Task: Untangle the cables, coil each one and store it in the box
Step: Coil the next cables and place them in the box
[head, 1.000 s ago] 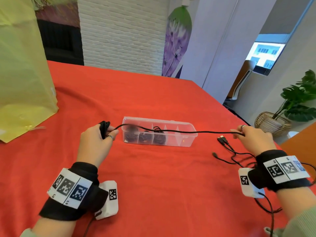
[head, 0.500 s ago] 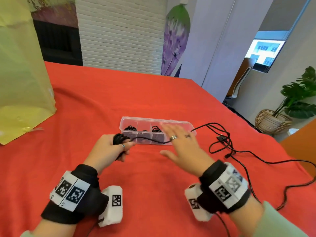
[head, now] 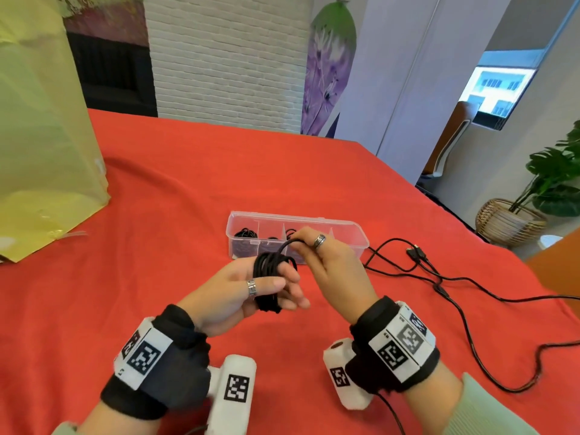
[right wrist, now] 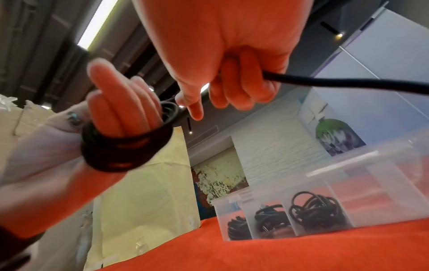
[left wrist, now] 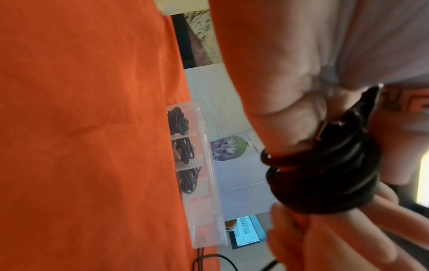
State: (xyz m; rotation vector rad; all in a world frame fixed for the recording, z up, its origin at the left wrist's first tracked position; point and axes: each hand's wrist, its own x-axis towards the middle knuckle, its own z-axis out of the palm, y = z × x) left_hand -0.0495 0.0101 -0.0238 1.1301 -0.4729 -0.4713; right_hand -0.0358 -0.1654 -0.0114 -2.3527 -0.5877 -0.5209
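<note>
A black cable coil (head: 266,271) is wound around the straight fingers of my left hand (head: 282,288), and the thumb lies across the turns. In the left wrist view the coil (left wrist: 325,183) wraps the fingers with a plug under the thumb. My right hand (head: 309,246) grips the same cable's free strand just above the coil, fingers curled round it (right wrist: 250,80). Behind both hands stands the clear plastic box (head: 345,226), with coiled black cables (right wrist: 313,209) in three left compartments. A loose black cable (head: 439,279) trails over the red table to the right.
A large yellow bag (head: 40,136) stands at the table's left. The table's right edge runs close to the loose cable. Beyond it are a wicker pot with a plant (head: 508,221) and a chair.
My right hand swung in from the far right to the left hand, bringing the cable with it. The left hand turned palm up and the coil on its fingers has grown.
</note>
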